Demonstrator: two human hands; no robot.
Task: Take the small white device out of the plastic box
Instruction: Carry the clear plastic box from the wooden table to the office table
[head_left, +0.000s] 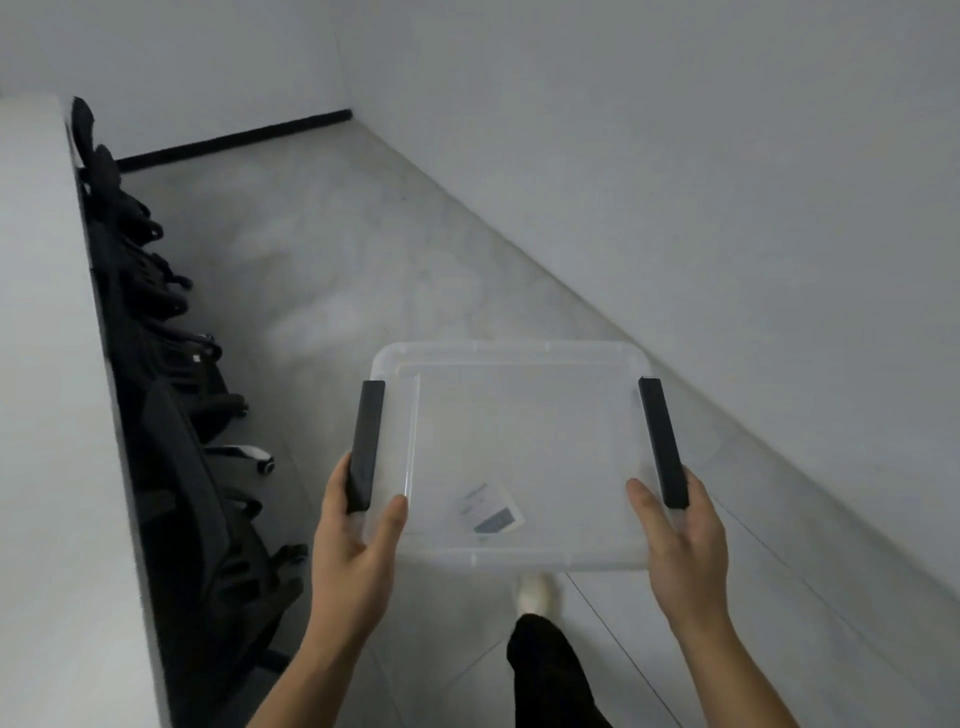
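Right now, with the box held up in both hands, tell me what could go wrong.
1. Both hands, left hand and right hand, grip only the near corners of the plastic box, so its far end may tip down.
2. The black latches look closed, and no hand is free to open them in mid-air.
3. A foot is directly below; a dropped box could land on it.

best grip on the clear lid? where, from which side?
By the near corners, from below and outside, as now: left hand and right hand each wrap an edge of the clear lid just below its black latches. It is wide, flat and thin, so one hand would probably let it tip.
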